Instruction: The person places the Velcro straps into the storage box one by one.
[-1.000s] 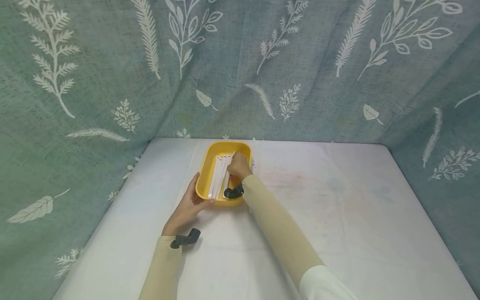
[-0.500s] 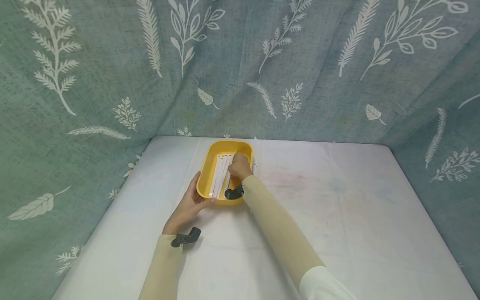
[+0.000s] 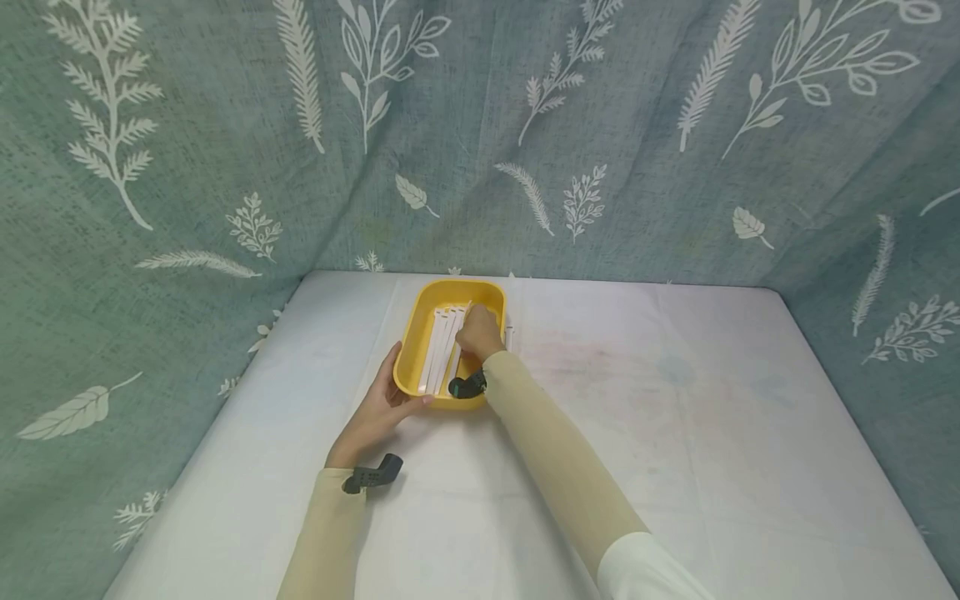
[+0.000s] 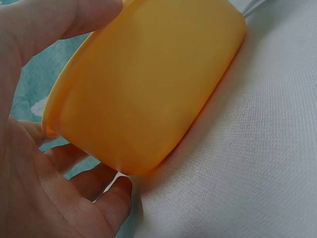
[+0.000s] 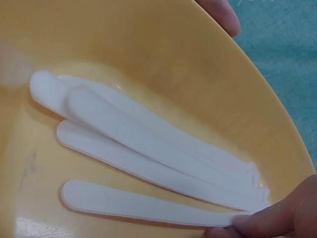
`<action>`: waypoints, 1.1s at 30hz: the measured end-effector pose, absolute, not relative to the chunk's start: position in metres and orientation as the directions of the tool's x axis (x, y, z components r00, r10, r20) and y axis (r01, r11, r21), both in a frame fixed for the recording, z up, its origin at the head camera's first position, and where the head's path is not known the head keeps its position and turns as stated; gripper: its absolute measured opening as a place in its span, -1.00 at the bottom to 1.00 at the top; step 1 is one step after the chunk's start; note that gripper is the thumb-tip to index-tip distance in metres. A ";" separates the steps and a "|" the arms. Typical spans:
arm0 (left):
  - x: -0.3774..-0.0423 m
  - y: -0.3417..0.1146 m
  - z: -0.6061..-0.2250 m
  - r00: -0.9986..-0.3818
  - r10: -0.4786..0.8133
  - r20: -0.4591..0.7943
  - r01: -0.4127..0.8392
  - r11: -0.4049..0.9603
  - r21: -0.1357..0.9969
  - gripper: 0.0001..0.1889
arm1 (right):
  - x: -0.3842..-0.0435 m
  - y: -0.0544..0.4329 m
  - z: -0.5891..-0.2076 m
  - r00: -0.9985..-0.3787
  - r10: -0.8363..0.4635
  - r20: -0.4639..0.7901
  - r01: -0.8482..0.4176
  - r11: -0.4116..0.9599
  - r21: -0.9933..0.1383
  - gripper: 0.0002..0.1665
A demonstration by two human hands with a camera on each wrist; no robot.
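Observation:
A yellow plastic tray with rounded corners stands on the white-covered table. My left hand grips its near left corner, thumb at the rim and fingers around the outer wall. Inside lie several flat white sticks, roughly side by side, each with a rounded broad end and a narrower end. My right hand reaches into the tray. In the right wrist view its thumb and finger pinch the narrow end of one white stick, which lies apart from the overlapping others.
Something small and white shows just beyond the tray's right side, mostly hidden. A teal cloth with white leaf prints hangs behind and at the sides of the table. Each wrist carries a dark camera mount.
Both hands and the tray hold nearly the same place. The whole view has shifted very slightly.

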State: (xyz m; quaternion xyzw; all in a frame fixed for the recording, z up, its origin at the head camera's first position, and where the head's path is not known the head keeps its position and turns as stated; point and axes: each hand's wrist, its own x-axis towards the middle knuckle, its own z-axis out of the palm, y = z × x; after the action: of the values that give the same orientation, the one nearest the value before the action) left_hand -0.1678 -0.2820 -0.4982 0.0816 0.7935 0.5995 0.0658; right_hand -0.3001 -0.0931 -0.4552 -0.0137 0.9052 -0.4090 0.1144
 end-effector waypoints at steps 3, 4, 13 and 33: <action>-0.167 -0.282 -0.499 -0.978 0.209 -0.005 0.053 0.269 0.962 0.23 | -0.299 -0.093 -0.455 -0.975 -0.116 -0.190 0.064 0.670 -0.740 -0.52; -0.167 -0.283 -0.499 -0.978 0.208 -0.004 0.053 0.268 0.962 0.23 | -0.299 -0.093 -0.455 -0.975 -0.116 -0.189 0.064 0.670 -0.740 -0.51; -0.168 -0.282 -0.498 -0.978 0.207 0.001 0.058 0.271 0.961 0.22 | -0.300 -0.093 -0.456 -0.975 -0.123 -0.187 0.057 0.670 -0.740 -0.60; -0.168 -0.279 -0.499 -0.976 0.217 0.012 0.071 0.265 0.961 0.23 | -0.294 -0.085 -0.450 -0.972 -0.137 -0.192 0.047 0.687 -0.725 -0.89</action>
State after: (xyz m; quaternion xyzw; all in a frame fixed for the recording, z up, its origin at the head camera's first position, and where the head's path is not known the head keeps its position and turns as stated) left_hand -0.1682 -0.2788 -0.4987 0.0910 0.7931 0.5992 0.0610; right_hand -0.2941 -0.0851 -0.4498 -0.0247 0.9112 -0.3946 0.1160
